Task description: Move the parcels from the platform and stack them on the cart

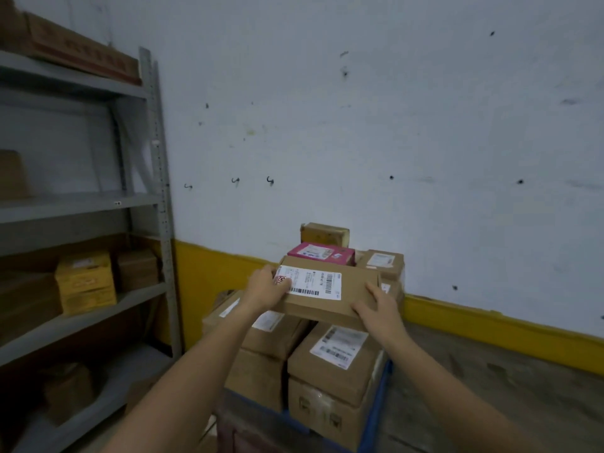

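A flat brown parcel (346,297) with a white barcode label lies on top of a pile of cardboard parcels. My left hand (266,289) holds its left edge, fingers curled over the label's end. My right hand (379,310) grips its near right corner, thumb on the top face. Under it sit labelled brown boxes (336,354), stacked two high on a blue-edged cart (376,416). Behind it are a pink box (322,253), a small brown box (380,263) and a taped yellowish box (325,234).
A grey metal shelving unit (160,204) stands at the left, holding yellow cartons (85,282) and brown boxes. A white wall with a yellow base stripe (496,328) runs behind the pile. Bare concrete floor (510,387) lies to the right of the cart.
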Motion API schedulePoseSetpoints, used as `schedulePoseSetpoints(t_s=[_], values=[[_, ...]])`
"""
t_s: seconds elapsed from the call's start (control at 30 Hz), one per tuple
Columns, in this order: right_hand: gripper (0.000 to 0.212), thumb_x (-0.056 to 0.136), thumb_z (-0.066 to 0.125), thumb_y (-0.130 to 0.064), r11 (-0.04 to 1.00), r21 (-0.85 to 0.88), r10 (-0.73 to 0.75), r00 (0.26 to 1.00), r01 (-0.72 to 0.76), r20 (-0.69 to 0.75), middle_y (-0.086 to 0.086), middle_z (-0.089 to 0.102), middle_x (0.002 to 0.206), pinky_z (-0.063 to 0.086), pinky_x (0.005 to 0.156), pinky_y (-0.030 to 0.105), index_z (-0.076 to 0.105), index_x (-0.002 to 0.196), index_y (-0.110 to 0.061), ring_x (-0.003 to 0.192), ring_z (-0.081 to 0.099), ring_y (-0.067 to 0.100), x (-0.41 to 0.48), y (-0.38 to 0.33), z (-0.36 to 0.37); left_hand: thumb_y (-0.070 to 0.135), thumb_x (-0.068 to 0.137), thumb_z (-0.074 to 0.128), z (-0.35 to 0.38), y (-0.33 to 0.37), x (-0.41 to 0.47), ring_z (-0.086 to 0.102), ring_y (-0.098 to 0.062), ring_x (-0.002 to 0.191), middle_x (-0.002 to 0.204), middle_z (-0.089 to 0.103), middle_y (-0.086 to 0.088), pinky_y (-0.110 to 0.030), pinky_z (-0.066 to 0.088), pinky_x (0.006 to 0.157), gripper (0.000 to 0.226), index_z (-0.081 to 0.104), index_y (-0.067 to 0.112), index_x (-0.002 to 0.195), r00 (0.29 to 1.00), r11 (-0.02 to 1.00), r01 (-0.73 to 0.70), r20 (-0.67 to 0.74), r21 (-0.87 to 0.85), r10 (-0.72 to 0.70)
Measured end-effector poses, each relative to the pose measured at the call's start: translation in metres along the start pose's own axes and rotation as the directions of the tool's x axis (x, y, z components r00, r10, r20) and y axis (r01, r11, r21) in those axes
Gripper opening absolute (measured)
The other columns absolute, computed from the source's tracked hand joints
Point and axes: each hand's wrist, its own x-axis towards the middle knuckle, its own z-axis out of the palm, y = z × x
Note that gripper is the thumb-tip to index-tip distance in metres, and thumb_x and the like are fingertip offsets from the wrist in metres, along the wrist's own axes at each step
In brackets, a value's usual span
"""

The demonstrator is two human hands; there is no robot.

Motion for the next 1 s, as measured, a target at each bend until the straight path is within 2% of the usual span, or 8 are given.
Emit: schedulePoseSetpoints(t_s=[0.17, 0.3, 0.37, 0.5, 0.6, 0.73, 0.83, 1.0], values=[[0.061, 0.093, 0.052, -0.029, 0.997, -0.079, -0.019, 1.000, 0.021, 0.024, 0.009, 0.028, 0.150, 0.033, 0.105, 0.034, 0.026, 0.147, -0.020, 0.133, 0.035, 0.025, 0.057, -0.010, 0.032, 0.027, 0.091, 0.057, -0.002, -0.026, 0.049, 0.055, -0.026, 0.113, 0.127, 0.057, -0.014, -0.031, 0.045, 0.087, 0.042, 0.051, 0.002, 0.124, 1.000, 0.999, 0.021, -0.010, -0.025, -0.021], [0.061, 0.093, 0.053, -0.028, 0.992, -0.111, -0.051, 0.997, 0.056, 0.051, 0.011, 0.029, 0.151, 0.035, 0.106, 0.037, 0.026, 0.147, -0.018, 0.132, 0.038, 0.028, 0.114, -0.011, 0.058, 0.026, 0.092, 0.055, -0.001, -0.045, 0.095, 0.056, -0.023, 0.111, 0.126, 0.059, -0.013, -0.024, 0.042, 0.080, 0.040, 0.052, 0.002, 0.124, 1.000, 0.999, 0.020, -0.016, -0.030, -0.021], [0.062, 0.093, 0.053, -0.028, 0.994, -0.106, -0.022, 0.997, 0.031, 0.080, 0.012, 0.029, 0.150, 0.037, 0.108, 0.039, 0.025, 0.147, -0.018, 0.131, 0.039, 0.029, 0.137, -0.005, 0.074, 0.025, 0.092, 0.056, 0.000, -0.055, 0.118, 0.057, -0.023, 0.112, 0.126, 0.059, -0.012, -0.023, 0.043, 0.082, 0.039, 0.053, 0.003, 0.123, 1.000, 1.000, 0.014, 0.007, -0.003, -0.014], [0.062, 0.094, 0.052, -0.028, 0.992, -0.115, 0.064, 0.990, -0.049, 0.123, 0.011, 0.031, 0.149, 0.037, 0.101, 0.031, 0.024, 0.148, -0.016, 0.131, 0.040, 0.028, 0.168, 0.015, 0.105, 0.026, 0.090, 0.058, 0.014, -0.081, 0.155, 0.057, -0.023, 0.114, 0.128, 0.059, -0.011, -0.031, 0.047, 0.093, 0.041, 0.052, 0.005, 0.125, 0.996, 0.998, 0.036, 0.076, 0.046, -0.039], [0.062, 0.093, 0.051, -0.026, 0.981, -0.127, 0.167, 0.976, -0.149, 0.140, 0.012, 0.032, 0.149, 0.035, 0.092, 0.023, 0.024, 0.148, -0.014, 0.130, 0.041, 0.028, 0.180, 0.030, 0.119, 0.028, 0.090, 0.059, 0.032, -0.096, 0.174, 0.056, -0.024, 0.115, 0.128, 0.058, -0.011, -0.032, 0.046, 0.091, 0.042, 0.051, 0.005, 0.124, 0.980, 0.993, 0.089, 0.169, 0.077, -0.101], [0.062, 0.093, 0.049, -0.031, 0.946, -0.194, 0.285, 0.951, -0.259, 0.123, 0.015, 0.030, 0.149, 0.036, 0.108, 0.039, 0.024, 0.147, -0.015, 0.129, 0.041, 0.032, 0.185, 0.041, 0.132, 0.032, 0.087, 0.062, 0.053, -0.113, 0.196, 0.057, -0.024, 0.109, 0.124, 0.059, -0.012, -0.029, 0.044, 0.079, 0.044, 0.052, 0.005, 0.120, 0.923, 0.980, 0.112, 0.349, 0.162, -0.164], [0.064, 0.092, 0.046, -0.038, 0.892, -0.338, 0.351, 0.931, -0.301, 0.098, 0.018, 0.036, 0.145, 0.034, 0.109, 0.045, 0.024, 0.146, -0.013, 0.130, 0.039, 0.034, 0.182, 0.039, 0.138, 0.032, 0.084, 0.067, 0.059, -0.119, 0.209, 0.059, -0.025, 0.105, 0.121, 0.061, -0.014, -0.028, 0.044, 0.075, 0.048, 0.055, 0.001, 0.119, 0.866, 0.981, 0.097, 0.472, 0.168, -0.167], [0.064, 0.097, 0.038, -0.039, 0.823, -0.473, 0.402, 0.911, -0.315, 0.094, 0.019, 0.025, 0.151, 0.027, 0.113, 0.043, 0.012, 0.149, -0.012, 0.138, 0.027, 0.035, 0.177, 0.031, 0.140, 0.030, 0.082, 0.070, 0.060, -0.119, 0.231, 0.058, -0.028, 0.110, 0.124, 0.059, -0.014, -0.034, 0.050, 0.088, 0.054, 0.052, 0.000, 0.123, 0.781, 0.987, 0.079, 0.607, 0.137, -0.147]])
